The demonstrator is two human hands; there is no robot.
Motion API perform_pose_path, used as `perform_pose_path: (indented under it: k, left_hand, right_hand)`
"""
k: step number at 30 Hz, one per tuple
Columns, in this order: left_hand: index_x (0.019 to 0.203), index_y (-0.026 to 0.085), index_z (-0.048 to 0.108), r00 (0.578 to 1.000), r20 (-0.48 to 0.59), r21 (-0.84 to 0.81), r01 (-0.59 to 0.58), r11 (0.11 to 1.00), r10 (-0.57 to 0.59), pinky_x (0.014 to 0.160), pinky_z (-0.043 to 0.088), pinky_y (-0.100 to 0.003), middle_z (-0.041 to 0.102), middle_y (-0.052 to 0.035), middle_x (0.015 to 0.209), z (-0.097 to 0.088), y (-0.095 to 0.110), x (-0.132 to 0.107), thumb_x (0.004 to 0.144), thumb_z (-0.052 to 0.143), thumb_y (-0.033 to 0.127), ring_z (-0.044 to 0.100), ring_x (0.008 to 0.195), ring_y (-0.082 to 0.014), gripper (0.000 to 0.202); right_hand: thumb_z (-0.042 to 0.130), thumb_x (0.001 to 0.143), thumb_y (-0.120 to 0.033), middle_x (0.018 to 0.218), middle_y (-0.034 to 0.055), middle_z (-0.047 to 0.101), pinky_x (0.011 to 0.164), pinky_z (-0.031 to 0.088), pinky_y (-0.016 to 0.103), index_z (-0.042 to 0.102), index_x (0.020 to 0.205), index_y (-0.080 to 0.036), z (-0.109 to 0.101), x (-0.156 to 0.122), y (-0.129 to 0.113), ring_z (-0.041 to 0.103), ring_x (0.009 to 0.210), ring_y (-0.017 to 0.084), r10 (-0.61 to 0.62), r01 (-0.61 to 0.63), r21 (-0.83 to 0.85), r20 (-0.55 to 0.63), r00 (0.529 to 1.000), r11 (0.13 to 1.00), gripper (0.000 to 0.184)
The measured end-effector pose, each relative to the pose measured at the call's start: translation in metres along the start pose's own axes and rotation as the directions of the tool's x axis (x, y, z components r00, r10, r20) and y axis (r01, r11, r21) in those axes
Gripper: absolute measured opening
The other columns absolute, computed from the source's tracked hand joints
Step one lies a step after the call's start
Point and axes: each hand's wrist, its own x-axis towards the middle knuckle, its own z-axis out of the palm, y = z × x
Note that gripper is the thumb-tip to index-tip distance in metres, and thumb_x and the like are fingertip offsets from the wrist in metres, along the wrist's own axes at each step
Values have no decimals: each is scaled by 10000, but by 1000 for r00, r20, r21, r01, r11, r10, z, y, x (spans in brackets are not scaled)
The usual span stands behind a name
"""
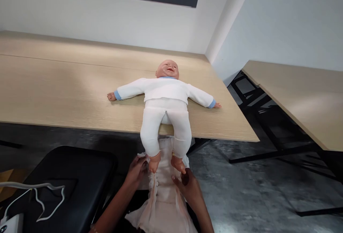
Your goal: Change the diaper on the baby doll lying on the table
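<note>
A baby doll in a white top with blue cuffs and white leggings lies on its back on the table. Its arms are spread, and its lower legs hang past the front edge. Below the feet an unfolded white diaper stretches toward me, with ruffled sides. My left hand is closed on the diaper's left edge, beside one doll foot. On the opposite edge my right hand is also closed, thumb on top, close to the other foot. Some of its fingers are hidden behind the diaper.
At the lower left stands a black chair with a white cable and a white device on it. A second table with dark metal legs is at the right. Behind the doll is a wall with a dark window frame.
</note>
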Motion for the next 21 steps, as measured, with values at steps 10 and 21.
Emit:
perform_pose_path:
  k: [10, 21]
  left_hand:
    - [1251, 241, 730, 753, 557, 585, -655, 479, 349, 1269, 117, -593, 640, -93, 1405, 17, -13, -24, 890, 635, 301, 471, 1419, -342, 378]
    - [1503, 223, 518, 478, 870, 462, -876, 140, 122, 1272, 203, -581, 387, -120, 1618, 42, -16, -32, 978, 580, 290, 279, 1536, -370, 533]
  right_hand:
    - [654, 736, -604, 1158, 136, 731, 898, 535, 363, 657, 1121, -153, 10, 3, -9, 680, 1103, 307, 162, -114, 414, -81, 984, 903, 594]
    - [764, 650, -578, 935, 150, 768, 735, 563, 347, 779, 869, -113, -10, 27, -21, 712, 921, 327, 152, -176, 311, 100, 983, 934, 514]
